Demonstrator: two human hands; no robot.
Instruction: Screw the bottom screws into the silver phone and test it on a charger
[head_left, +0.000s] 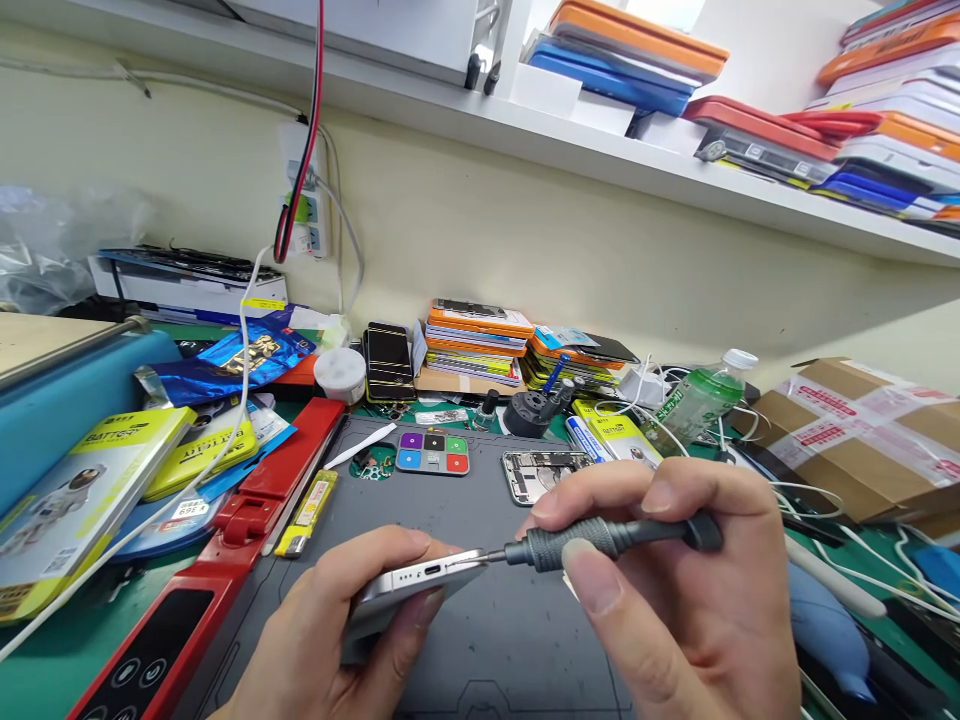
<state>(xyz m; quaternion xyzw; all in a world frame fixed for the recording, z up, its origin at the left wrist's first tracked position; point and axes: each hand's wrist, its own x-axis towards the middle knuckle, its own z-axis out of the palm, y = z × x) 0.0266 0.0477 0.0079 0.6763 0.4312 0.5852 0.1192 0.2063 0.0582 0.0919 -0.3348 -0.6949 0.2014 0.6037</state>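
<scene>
My left hand (360, 620) is closed round a smartphone (420, 578), thumb on one side and fingers on the other. The phone's bottom edge, with the charging port and speaker holes, is turned towards me. In my right hand (675, 590) is a grey precision screwdriver (574, 543) with a knurled grip, lying nearly level. Its thin tip points left and reaches the bottom edge of the phone, close to the charging port. Whether the tip sits in a screw is too small to tell. Both hands are above a dark grey work mat (480, 640).
Behind my hands lie an opened phone (547, 472) and a coloured screw tray (433, 453). A red tool (247, 530) and yellow battery packs (97, 500) stand left. A green-labelled bottle (697, 400) and a taped cardboard box (862, 440) are at the right. A shelf (600, 150) runs above.
</scene>
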